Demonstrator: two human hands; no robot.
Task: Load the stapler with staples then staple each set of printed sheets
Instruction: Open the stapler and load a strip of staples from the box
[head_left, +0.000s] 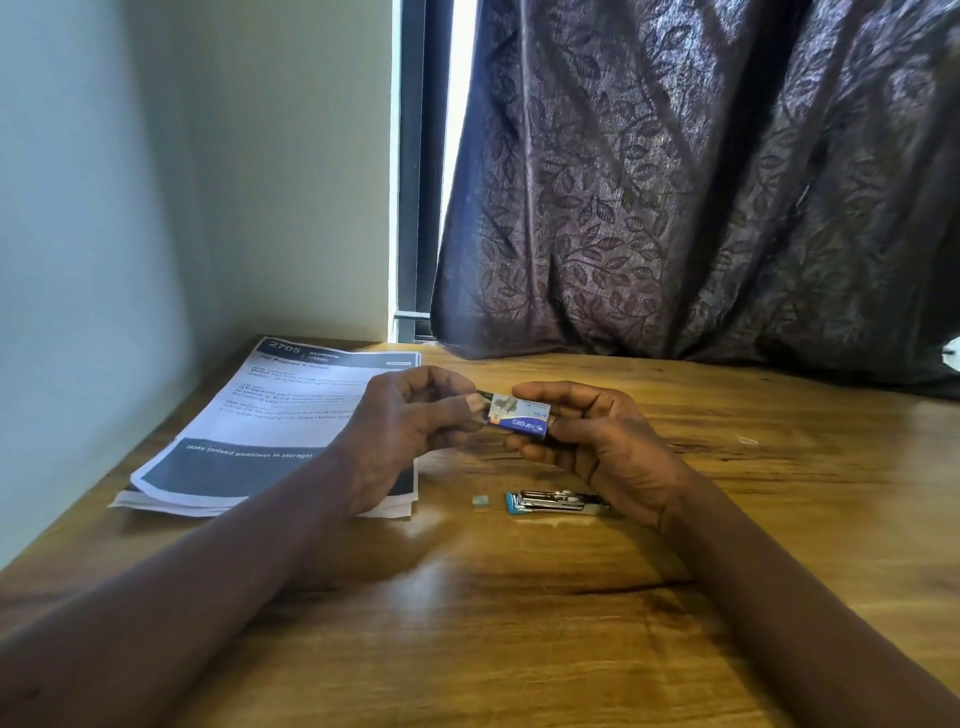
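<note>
A small blue and white staple box is held above the wooden table between both hands. My right hand grips its right end. My left hand pinches the box's left end with thumb and forefinger, where a dark inner part shows. Below the hands, a small stapler with a blue end and shiny metal body lies on the table. A stack of printed sheets lies at the left, partly under my left wrist.
A tiny light blue piece lies just left of the stapler. A dark patterned curtain hangs onto the table's far edge. A pale wall borders the table on the left. A small scrap lies at the right.
</note>
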